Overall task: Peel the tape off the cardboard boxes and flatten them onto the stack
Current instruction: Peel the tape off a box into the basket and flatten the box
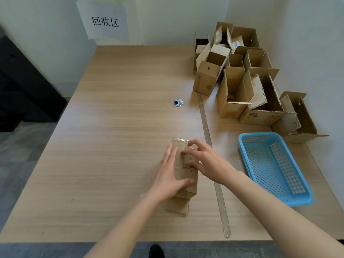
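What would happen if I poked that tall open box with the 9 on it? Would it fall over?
Probably it would slide or tip easily. The box marked 9 looks empty with its flaps open, so it is likely light. It stands tall and leans slightly, so a push near the top might topple it toward the neighbouring boxes.

a single head-worn wide-angle view looks forward and steeply down over a wooden table, close above the wearer's forearms, its far edge meeting a white wall; floor shows at the left and bottom edges.
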Demonstrator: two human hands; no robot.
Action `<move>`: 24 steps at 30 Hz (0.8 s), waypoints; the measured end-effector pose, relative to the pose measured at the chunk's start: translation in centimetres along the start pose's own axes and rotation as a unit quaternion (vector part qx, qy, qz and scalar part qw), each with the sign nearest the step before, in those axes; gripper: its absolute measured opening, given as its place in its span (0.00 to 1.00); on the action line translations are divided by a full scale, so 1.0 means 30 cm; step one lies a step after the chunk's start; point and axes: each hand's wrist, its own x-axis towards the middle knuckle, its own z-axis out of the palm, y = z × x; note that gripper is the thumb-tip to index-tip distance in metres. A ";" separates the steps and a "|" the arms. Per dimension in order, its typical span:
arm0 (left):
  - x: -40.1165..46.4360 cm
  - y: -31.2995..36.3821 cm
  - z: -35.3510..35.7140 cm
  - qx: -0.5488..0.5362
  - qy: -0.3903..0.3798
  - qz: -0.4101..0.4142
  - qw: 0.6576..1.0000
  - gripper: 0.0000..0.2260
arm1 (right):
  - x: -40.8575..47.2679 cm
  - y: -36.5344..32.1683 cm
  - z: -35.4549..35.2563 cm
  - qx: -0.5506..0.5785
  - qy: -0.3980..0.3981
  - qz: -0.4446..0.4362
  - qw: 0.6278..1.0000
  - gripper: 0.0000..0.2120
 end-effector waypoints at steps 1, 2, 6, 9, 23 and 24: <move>0.007 -0.007 -0.005 -0.013 -0.010 0.003 1.000 0.53 | -0.002 0.003 0.002 -0.007 0.016 0.014 1.000 0.17; 0.019 -0.018 -0.022 -0.013 -0.027 0.007 1.000 0.53 | 0.000 -0.001 0.005 -0.006 0.025 0.029 0.999 0.16; 0.061 -0.043 -0.128 0.046 -0.150 0.059 0.986 0.54 | 0.040 -0.017 -0.006 -0.026 -0.023 0.065 0.997 0.06; 0.104 -0.044 -0.211 0.110 -0.227 0.100 0.962 0.53 | 0.047 0.060 -0.112 -0.036 0.017 0.121 0.992 0.05; 0.030 -0.029 -0.009 0.322 -0.029 0.100 0.941 0.47 | -0.081 0.062 -0.057 0.035 -0.055 0.013 0.998 0.15; 0.037 -0.041 -0.021 0.317 -0.038 0.127 0.939 0.47 | -0.084 0.066 -0.067 0.009 -0.068 -0.008 0.998 0.11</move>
